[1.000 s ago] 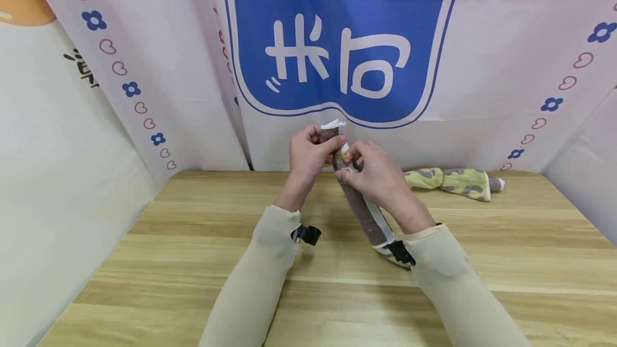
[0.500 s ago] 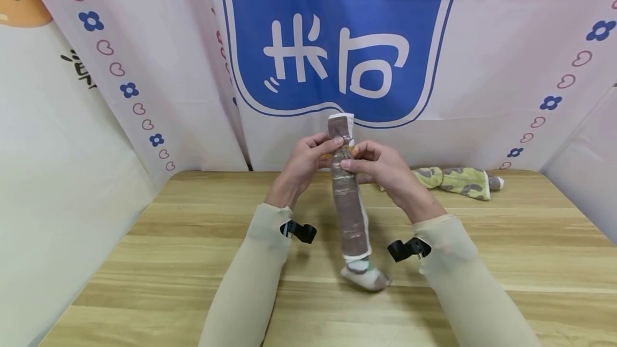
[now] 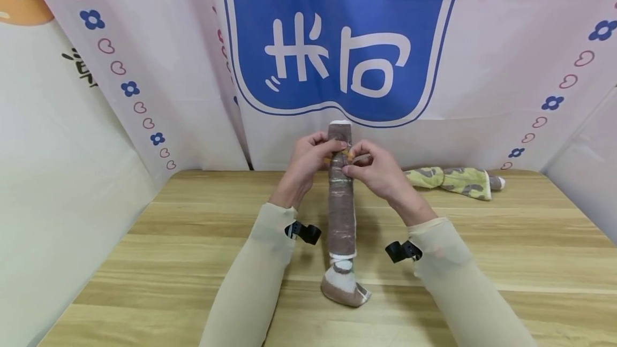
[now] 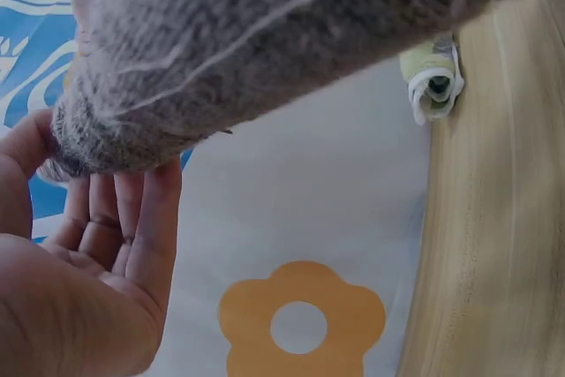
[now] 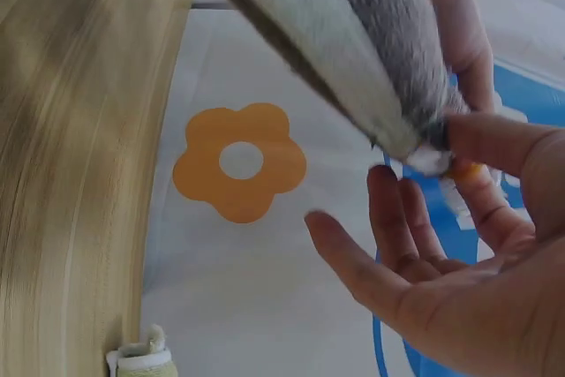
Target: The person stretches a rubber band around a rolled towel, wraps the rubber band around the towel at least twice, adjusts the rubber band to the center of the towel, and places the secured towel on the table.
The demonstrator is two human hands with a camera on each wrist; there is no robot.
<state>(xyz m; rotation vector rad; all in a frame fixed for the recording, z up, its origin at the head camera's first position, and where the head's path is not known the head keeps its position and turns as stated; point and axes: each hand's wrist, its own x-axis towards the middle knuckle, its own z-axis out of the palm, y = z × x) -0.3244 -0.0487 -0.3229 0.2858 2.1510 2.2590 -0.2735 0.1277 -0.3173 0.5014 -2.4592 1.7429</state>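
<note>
A long rolled brown towel (image 3: 341, 213) with white edges stretches towards me over the table, its near end (image 3: 343, 288) folded out like a foot. Close to its far end, my left hand (image 3: 308, 157) grips the roll, thumb on top and fingers underneath; in the left wrist view the fingers (image 4: 154, 218) reach under the cloth. A thin yellow-orange band (image 3: 345, 152) runs about the roll there. My right hand (image 3: 378, 170) pinches that band between thumb and a finger at the roll's right side. In the right wrist view its other fingers (image 5: 340, 258) spread out loosely.
A yellow-green patterned towel roll (image 3: 465, 183), cinched in its middle, lies at the table's back right. Right behind the wooden table (image 3: 168, 261) hangs a white cloth backdrop (image 3: 202, 138) with a blue panel.
The towel's near end has swung left and now points straight towards me. Both hands stay close to its far end, and the right hand has shifted slightly along the roll.
</note>
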